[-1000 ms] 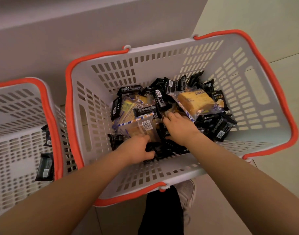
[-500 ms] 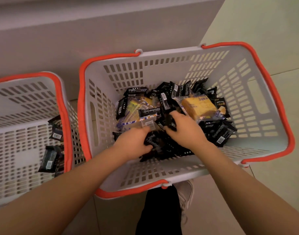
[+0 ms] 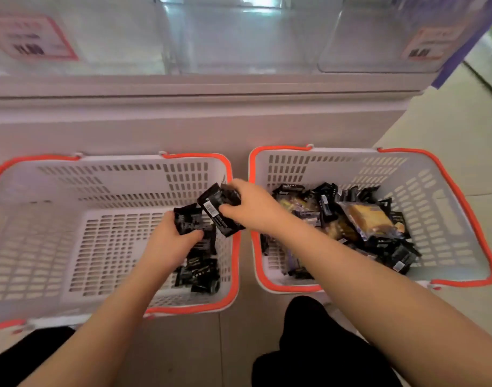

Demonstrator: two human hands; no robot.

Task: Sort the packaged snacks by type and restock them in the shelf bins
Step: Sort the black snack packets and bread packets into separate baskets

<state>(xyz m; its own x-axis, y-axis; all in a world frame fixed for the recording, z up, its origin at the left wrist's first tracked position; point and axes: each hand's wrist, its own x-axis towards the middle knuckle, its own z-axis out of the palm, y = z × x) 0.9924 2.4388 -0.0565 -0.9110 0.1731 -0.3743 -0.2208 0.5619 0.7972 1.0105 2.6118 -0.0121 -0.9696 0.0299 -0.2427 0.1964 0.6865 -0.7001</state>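
Note:
Two white baskets with orange rims stand side by side on the floor. The right basket holds a heap of black snack packets mixed with clear-wrapped yellow cakes. Near the right wall of the left basket lies a small pile of black packets. My left hand grips black packets over that pile. My right hand holds more black packets above the left basket's right rim.
Clear plastic shelf bins with red-framed price labels run along the top above a white shelf base. Pale floor tiles lie to the right. My dark trouser legs show at the bottom.
Both hands have lifted out of the right basket with black packets and moved left over the left basket. The view has risen, bringing the shelf bins into sight.

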